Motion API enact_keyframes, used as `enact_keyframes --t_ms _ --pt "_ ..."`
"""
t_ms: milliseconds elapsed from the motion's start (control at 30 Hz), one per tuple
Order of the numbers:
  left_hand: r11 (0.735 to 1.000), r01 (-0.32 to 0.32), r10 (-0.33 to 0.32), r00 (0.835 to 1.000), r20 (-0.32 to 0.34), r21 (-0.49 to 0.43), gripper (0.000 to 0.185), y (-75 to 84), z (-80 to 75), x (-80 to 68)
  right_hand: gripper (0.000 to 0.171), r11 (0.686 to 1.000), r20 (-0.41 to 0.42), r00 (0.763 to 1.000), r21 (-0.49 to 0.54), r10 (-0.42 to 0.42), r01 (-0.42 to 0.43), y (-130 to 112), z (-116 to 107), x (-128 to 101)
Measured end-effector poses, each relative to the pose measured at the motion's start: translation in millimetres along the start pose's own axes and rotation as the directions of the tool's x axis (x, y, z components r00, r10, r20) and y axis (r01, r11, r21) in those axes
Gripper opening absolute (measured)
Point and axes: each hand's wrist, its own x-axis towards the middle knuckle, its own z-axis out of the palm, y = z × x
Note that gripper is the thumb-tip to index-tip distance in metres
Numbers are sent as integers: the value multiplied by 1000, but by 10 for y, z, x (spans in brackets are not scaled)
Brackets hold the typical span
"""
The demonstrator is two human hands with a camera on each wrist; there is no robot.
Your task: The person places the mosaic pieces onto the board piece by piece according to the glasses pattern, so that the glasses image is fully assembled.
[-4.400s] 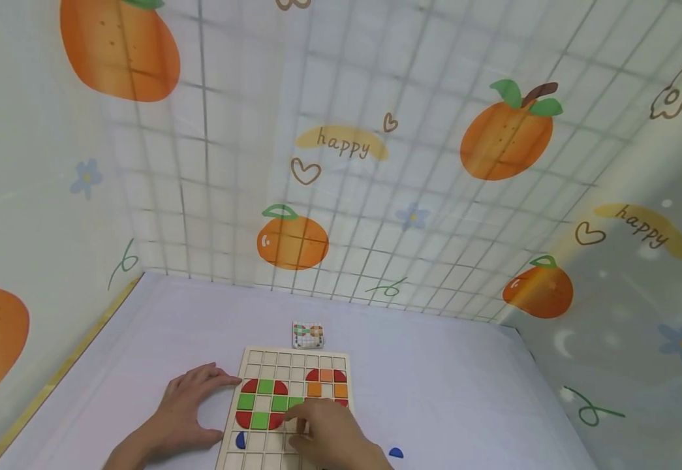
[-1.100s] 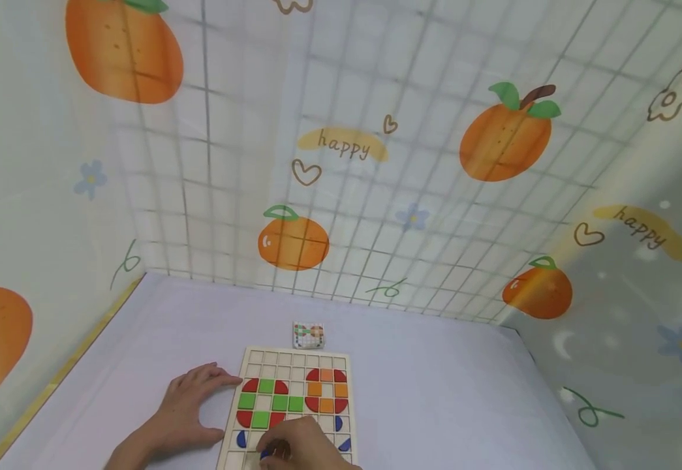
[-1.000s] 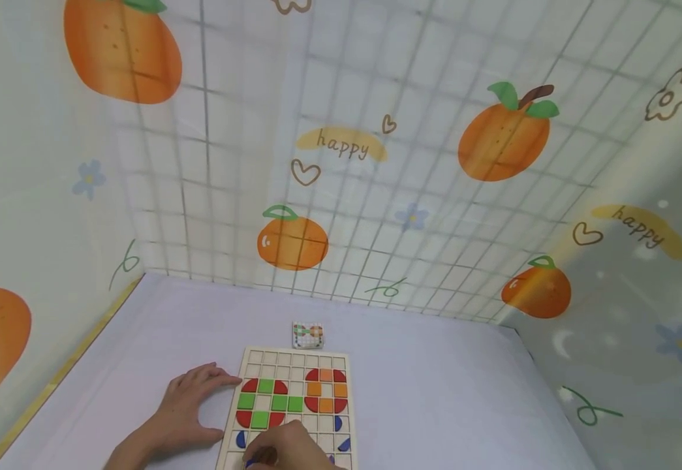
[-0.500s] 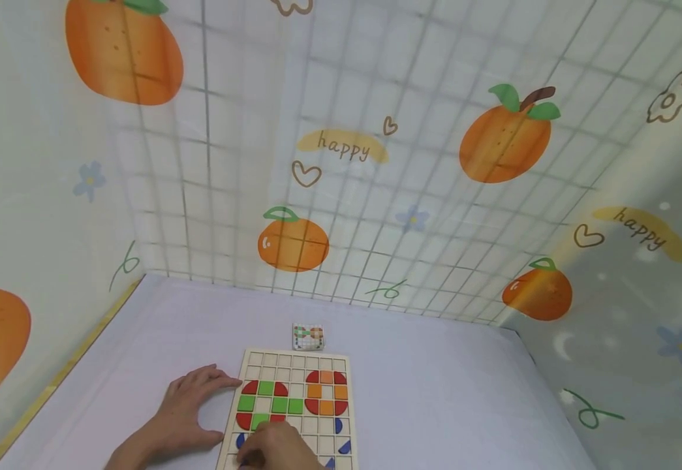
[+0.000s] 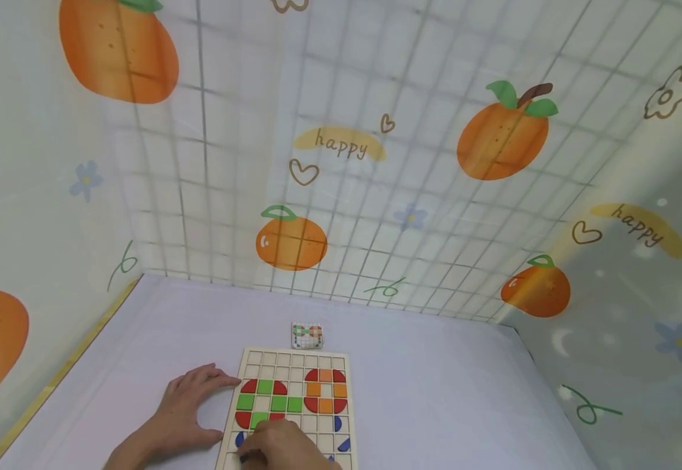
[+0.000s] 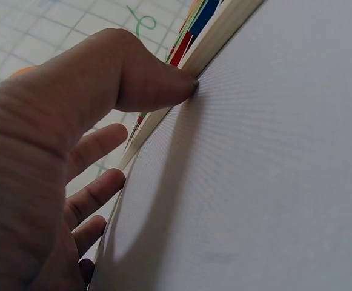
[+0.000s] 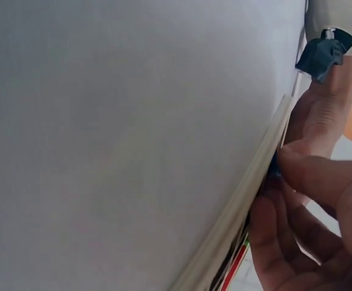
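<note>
A wooden grid board point(image 5: 284, 358) lies on the white table, bearing a ring of red and green tiles point(image 5: 265, 387) at left and a ring of red and orange tiles point(image 5: 314, 390) at right. My left hand point(image 5: 181, 406) has its fingers spread along the board's left edge, the thumb tip point(image 6: 185, 85) touching the side. Over the board's near left cells, my right hand point(image 5: 284, 446) pinches a small blue tile point(image 7: 275, 167) between thumb and fingers; most of it is hidden. A blue half-round tile point(image 5: 239, 439) sits just left of those fingers.
Blue tiles point(image 5: 337, 423) also sit along the board's right side. A small pattern card point(image 5: 307, 334) lies beyond the far edge. Behind the table hangs a curtain point(image 5: 346, 196) printed with oranges. The board's near edge is out of the head view.
My right hand has moved from mid-board to the near left cells, bringing a blue tile there. The loose blue tile on the table at right is gone. My left hand has stayed in place.
</note>
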Motion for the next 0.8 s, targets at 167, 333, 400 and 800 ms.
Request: enact_keyframes --t_ms 167,333,400,800 --pt "1000 -1 1 1000 -5 0 76 -2 -2 -3 21 999 29 999 -30 18 -17 -30 -26 17" --pt "1000 -4 4 1000 -7 7 76 3 -8 -1 16 998 42 998 -17 53 -53 -9 5 23" --pt "1000 -6 6 1000 -6 7 76 3 -11 2 16 999 29 998 -6 48 -48 15 26 20" --pt "999 32 -31 999 8 -16 76 -1 10 12 22 996 50 995 16 81 -82 65 48 -71"
